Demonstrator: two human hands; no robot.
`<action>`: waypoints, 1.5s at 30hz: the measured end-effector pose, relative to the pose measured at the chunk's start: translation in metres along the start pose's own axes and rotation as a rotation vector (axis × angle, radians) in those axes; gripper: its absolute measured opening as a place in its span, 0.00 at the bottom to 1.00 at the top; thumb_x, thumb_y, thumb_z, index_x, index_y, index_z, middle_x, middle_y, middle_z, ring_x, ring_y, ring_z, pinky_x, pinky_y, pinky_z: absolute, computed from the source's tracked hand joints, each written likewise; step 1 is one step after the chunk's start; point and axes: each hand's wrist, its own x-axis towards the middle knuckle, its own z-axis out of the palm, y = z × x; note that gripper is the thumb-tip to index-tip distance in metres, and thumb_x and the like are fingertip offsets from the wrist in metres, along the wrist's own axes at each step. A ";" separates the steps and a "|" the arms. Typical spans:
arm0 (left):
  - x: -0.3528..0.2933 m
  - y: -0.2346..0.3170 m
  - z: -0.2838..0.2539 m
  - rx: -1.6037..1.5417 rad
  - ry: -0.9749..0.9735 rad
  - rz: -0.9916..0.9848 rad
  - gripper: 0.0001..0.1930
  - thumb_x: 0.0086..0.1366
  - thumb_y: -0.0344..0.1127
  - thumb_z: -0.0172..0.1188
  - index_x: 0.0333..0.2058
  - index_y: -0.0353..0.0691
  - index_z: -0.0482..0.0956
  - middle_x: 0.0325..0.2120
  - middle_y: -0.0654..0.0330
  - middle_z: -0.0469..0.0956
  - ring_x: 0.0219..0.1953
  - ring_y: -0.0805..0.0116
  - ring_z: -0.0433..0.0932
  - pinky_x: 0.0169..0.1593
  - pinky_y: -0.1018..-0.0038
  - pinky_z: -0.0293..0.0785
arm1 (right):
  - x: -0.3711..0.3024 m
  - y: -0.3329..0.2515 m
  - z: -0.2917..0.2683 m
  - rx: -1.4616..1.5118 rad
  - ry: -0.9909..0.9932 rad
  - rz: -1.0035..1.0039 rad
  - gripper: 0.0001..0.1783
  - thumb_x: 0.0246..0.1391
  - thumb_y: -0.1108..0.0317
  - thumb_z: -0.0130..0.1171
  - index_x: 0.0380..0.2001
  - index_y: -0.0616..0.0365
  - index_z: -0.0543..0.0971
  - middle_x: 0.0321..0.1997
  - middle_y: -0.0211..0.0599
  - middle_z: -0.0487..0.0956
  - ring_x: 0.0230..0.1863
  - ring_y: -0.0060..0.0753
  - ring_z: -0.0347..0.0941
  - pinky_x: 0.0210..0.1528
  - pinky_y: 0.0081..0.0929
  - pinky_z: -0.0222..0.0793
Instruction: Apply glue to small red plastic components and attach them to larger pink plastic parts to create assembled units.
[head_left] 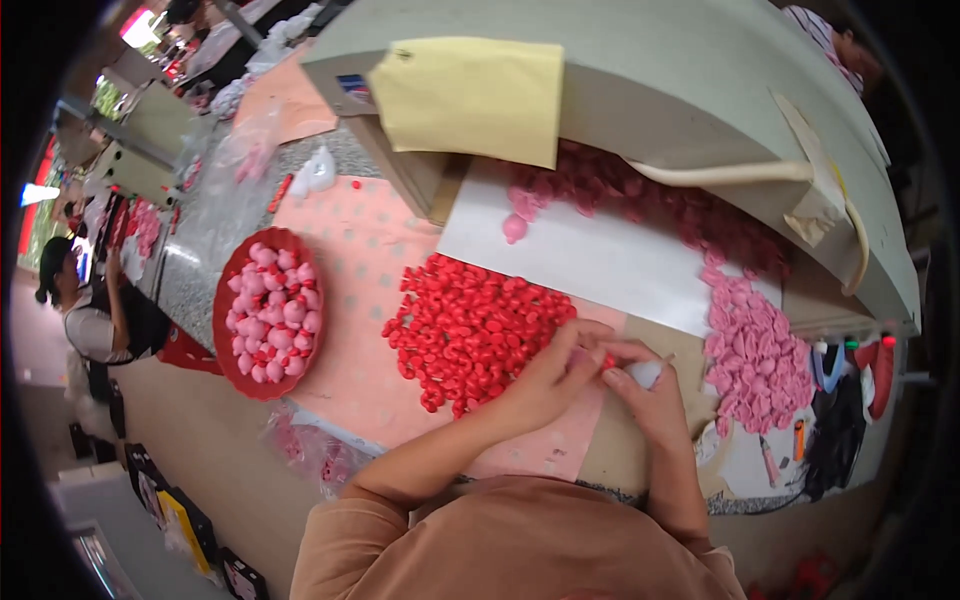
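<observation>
My left hand (548, 378) is closed over the work surface, just right of a large heap of small red plastic pieces (480, 330). A small pink piece (578, 358) shows between its fingers. Close against it, my right hand (655, 400) is closed too, with one small red piece (609, 361) at its fingertips. A rounded whitish object (645, 374), perhaps a small bottle with a thin tip, is gripped in the right hand. The fingers partly hide these things.
Left stands a red bowl (222, 330) of pink pieces with red parts. A pink heap (758, 355) lies on the right, by a pink-handled tool (769, 462). A grey-green machine housing (640, 70) arches over the far side. Another person (95, 310) is at far left.
</observation>
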 end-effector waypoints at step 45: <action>-0.002 0.010 0.002 0.223 0.071 0.008 0.09 0.67 0.28 0.43 0.45 0.36 0.60 0.28 0.63 0.71 0.29 0.81 0.69 0.30 0.83 0.65 | -0.010 0.003 0.006 0.540 0.057 0.130 0.13 0.52 0.75 0.57 0.42 0.61 0.71 0.37 0.31 0.74 0.39 0.27 0.74 0.44 0.27 0.72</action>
